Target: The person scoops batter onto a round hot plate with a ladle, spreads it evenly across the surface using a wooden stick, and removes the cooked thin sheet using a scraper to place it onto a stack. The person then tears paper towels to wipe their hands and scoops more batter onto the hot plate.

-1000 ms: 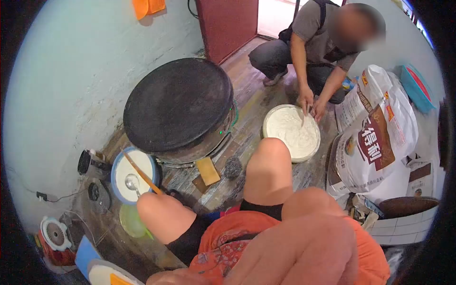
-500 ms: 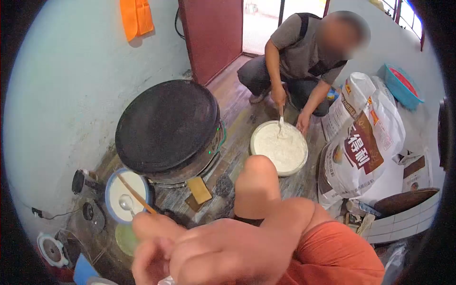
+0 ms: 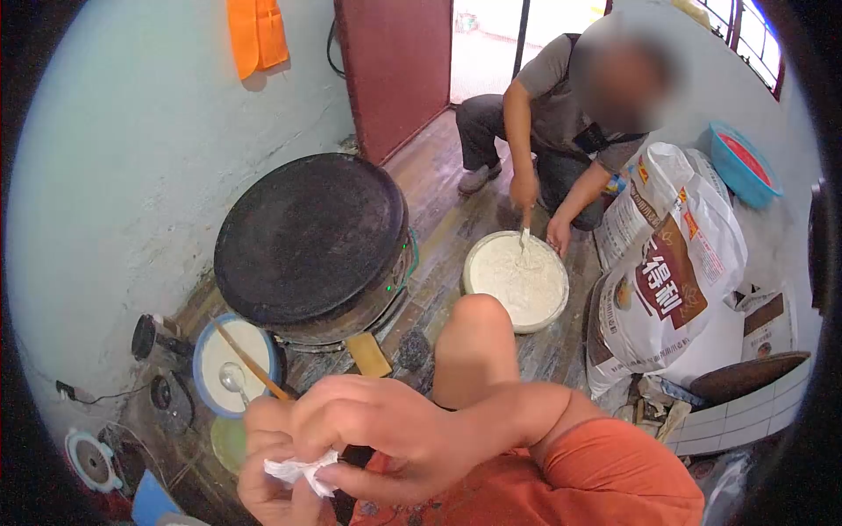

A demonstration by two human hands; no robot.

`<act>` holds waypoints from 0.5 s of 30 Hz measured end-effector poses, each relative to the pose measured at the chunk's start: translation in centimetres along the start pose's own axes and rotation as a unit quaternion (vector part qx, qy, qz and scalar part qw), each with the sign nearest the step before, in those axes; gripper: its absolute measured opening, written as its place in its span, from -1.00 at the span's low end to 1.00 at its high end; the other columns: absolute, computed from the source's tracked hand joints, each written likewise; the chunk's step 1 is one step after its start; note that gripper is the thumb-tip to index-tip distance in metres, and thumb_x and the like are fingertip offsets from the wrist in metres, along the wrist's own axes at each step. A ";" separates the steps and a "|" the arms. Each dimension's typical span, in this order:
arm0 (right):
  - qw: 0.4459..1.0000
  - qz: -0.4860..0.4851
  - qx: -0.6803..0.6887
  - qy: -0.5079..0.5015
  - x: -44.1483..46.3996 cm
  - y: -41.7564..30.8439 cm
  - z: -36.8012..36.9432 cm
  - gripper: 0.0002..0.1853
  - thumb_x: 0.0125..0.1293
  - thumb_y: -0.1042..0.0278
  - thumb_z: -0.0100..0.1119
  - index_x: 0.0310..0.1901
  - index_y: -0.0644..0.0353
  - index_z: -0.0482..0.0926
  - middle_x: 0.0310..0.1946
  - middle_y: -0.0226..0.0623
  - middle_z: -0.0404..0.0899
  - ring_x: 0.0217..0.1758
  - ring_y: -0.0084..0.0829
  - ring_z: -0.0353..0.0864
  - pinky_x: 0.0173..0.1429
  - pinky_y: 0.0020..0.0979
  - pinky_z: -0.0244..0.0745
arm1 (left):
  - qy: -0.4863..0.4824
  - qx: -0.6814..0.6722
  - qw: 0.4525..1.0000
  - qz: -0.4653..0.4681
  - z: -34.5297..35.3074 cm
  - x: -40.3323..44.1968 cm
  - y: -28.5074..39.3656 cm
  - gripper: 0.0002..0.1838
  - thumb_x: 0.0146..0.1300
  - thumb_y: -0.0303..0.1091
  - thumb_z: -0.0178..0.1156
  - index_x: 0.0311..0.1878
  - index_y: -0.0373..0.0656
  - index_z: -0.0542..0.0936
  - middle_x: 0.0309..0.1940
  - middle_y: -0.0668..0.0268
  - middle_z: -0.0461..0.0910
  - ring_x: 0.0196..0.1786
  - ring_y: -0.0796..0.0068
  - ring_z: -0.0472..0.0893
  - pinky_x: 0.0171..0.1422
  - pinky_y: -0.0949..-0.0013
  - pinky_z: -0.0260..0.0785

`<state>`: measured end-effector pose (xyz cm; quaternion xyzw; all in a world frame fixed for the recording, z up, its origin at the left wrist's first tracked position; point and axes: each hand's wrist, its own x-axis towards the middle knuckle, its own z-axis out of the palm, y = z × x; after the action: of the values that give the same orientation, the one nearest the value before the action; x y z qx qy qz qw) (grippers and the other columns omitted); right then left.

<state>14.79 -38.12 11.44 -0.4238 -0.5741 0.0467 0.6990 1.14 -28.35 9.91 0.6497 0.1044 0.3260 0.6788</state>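
Note:
Low in the head view, a crumpled white tissue (image 3: 303,472) is pinched between my two hands. My right hand (image 3: 377,430) reaches in from the right, its fingers curled and its thumb pressed to the tissue. On the other side, my left hand (image 3: 263,478) is closed round the tissue's left part. Just beyond my hands is a blue-rimmed basin (image 3: 203,373) of pale batter. A metal ladle (image 3: 231,377) and a wooden stick (image 3: 246,355) rest in it.
A large round black griddle (image 3: 311,237) stands on the floor ahead. Beyond my bare knee (image 3: 478,342), a crouching person (image 3: 548,114) holds a stirring tool in a bowl of pale batter (image 3: 517,285). White sacks (image 3: 667,272) stand at right, and a yellow sponge (image 3: 368,355) lies near the griddle.
My hands have turned and risen slightly, bringing the tissue into fuller view between them. The crouching person leans a little further over the bowl, and the stirring tool has shifted slightly.

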 end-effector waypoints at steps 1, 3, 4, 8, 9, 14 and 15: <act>1.000 -0.001 0.001 -0.002 0.1 -0.1 -0.1 -0.76 0.07 0.52 0.13 -0.18 0.23 0.45 -0.26 -0.23 0.43 -0.28 -0.27 0.44 -0.23 -0.34 0.36 | -0.012 0.004 1.000 0.000 -0.2 0.1 0.0 -0.59 0.09 -0.28 0.27 -0.06 -0.33 0.46 -0.16 0.18 0.49 -0.14 0.44 0.51 -0.09 0.43 0.35; 0.999 -0.021 0.017 -0.038 0.4 -0.5 -0.6 -0.73 0.08 0.53 0.12 -0.12 0.25 0.50 -0.28 -0.26 0.43 -0.27 -0.28 0.44 -0.22 -0.34 0.37 | -0.029 0.064 0.997 0.037 -0.1 0.5 0.7 -0.66 0.09 -0.31 0.26 -0.14 -0.32 0.48 -0.23 0.21 0.49 -0.20 0.47 0.48 -0.15 0.43 0.33; 0.999 -0.022 0.020 -0.041 0.5 -0.7 -1.0 -0.73 0.08 0.53 0.12 -0.12 0.25 0.50 -0.28 -0.26 0.43 -0.27 -0.28 0.44 -0.22 -0.34 0.37 | -0.047 0.125 0.988 0.072 0.1 0.8 1.2 -0.74 0.10 -0.34 0.26 -0.21 -0.30 0.51 -0.30 0.24 0.48 -0.27 0.49 0.46 -0.21 0.44 0.31; 0.996 -0.028 -0.010 -0.089 0.4 -2.1 -1.6 -0.84 0.14 0.50 0.05 -0.25 0.22 0.58 -0.36 -0.27 0.44 -0.37 -0.33 0.44 -0.30 -0.37 0.36 | -0.121 0.135 0.977 0.111 0.9 1.3 2.8 -0.83 0.07 -0.49 0.21 -0.25 -0.30 0.51 -0.37 0.25 0.44 -0.33 0.41 0.40 -0.22 0.36 0.26; 0.997 -0.021 -0.032 -0.060 0.3 -2.5 -1.8 -0.86 0.15 0.49 0.00 -0.37 0.21 0.60 -0.40 -0.27 0.44 -0.42 -0.35 0.43 -0.33 -0.38 0.35 | -0.115 0.138 0.978 0.110 1.4 1.6 3.3 -0.83 0.07 -0.49 0.21 -0.25 -0.30 0.51 -0.37 0.25 0.44 -0.33 0.41 0.40 -0.22 0.36 0.26; 0.976 -0.181 0.063 0.098 -4.4 -3.5 1.4 -0.94 0.12 0.53 0.06 -0.48 0.20 0.47 -0.50 -0.29 0.47 -0.43 -0.43 0.47 -0.43 -0.49 0.37 | -0.136 -0.055 0.955 0.258 4.9 1.8 3.3 -0.73 0.04 -0.39 0.23 -0.24 -0.35 0.46 -0.44 0.09 0.47 -0.46 0.31 0.43 -0.40 0.39 0.28; 0.950 -0.234 0.098 0.182 -5.4 -3.9 2.4 -0.95 0.11 0.54 0.10 -0.46 0.20 0.47 -0.51 -0.31 0.47 -0.44 -0.44 0.46 -0.45 -0.51 0.37 | -0.136 -0.054 0.956 0.254 5.1 1.6 3.3 -0.73 0.04 -0.39 0.23 -0.24 -0.35 0.46 -0.44 0.09 0.47 -0.46 0.31 0.43 -0.40 0.39 0.28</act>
<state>9.32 -42.23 9.81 -0.2086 -0.5129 -0.1398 0.8209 4.20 -31.73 14.20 0.6554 -0.1752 0.4009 0.6156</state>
